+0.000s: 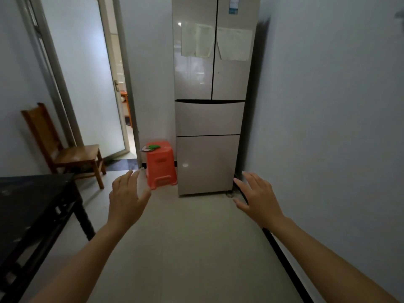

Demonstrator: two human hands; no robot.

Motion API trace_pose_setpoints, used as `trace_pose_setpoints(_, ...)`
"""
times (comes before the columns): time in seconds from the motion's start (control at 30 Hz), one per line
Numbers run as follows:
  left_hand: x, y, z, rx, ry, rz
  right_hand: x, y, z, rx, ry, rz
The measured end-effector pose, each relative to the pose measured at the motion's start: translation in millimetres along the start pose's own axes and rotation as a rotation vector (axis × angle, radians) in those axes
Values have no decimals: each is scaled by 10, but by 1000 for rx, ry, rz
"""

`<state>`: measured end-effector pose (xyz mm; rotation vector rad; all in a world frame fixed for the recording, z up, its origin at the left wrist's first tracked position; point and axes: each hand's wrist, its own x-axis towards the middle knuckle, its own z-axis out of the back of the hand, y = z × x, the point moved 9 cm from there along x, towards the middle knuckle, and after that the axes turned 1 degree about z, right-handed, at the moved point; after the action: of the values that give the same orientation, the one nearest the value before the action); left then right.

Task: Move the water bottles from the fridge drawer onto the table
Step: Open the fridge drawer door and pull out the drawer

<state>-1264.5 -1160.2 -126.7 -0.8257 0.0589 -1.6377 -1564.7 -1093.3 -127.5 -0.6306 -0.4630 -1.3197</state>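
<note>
Black table (32,204), near left: I can make out no water bottle on the part of its top in view, so no part of the task shows as done. Just ahead, my left hand (127,197) and my right hand (260,202) hang over the pale floor (185,248), both with fingers straight and spread apart, holding nothing and touching nothing. Farther on, a red plastic stool (160,167) with a small green object (154,146) on top stands just beside the fridge (209,84); a wooden chair (72,154) sits to the left, by the glass door (87,73). At the far end, the fridge stands against the right wall with its two upper doors shut, and below them the upper drawer (208,118) and lower drawer (206,165) are both closed. The water bottles are out of sight, presumably inside a drawer; which one I cannot tell. Left to do, by my judgement: everything, namely reach the fridge, open the drawer, lift the bottles out, and set them on the table.
</note>
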Motion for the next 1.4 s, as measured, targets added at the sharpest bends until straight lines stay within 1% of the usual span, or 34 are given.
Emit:
trace_pose_setpoints(0.3, 1126, 332, -517, -88, -17, 85, 1145, -211, -1014, 10, 34, 28)
trace_pose_setpoints(0.43, 1696, 389, -736, -113, -8, 66, 1615, -348, -1278, -7, -3, 42)
trace_pose_setpoints(0.53, 2042, 449, -1001, -130, 20, 88, 1848, -501, -1495, -22, -22, 48)
trace_pose_setpoints(0.8, 2835, 470, -1671, -158, 33, 101, 2484, -935, -2230, -32, -45, 86)
trace_pose_setpoints(1.1, 4140, 319, -2348, -192, 31, 97, 3629, -1540, -3189, 2, -108, 136)
trace_pose_setpoints(1.2, 4442, 418, -2503, -224, 5, 157, 3929, -1637, -3529, 37, -102, 128)
trace_pose_setpoints(1.33, 4780, 756, -2783, -261, -17, 276, 4202, -1621, -4134, 42, -21, 176)
trace_pose_setpoints(1.4, 4862, 861, -2868, -296, -18, 305, 4297, -1609, -4324, 57, 26, 160)
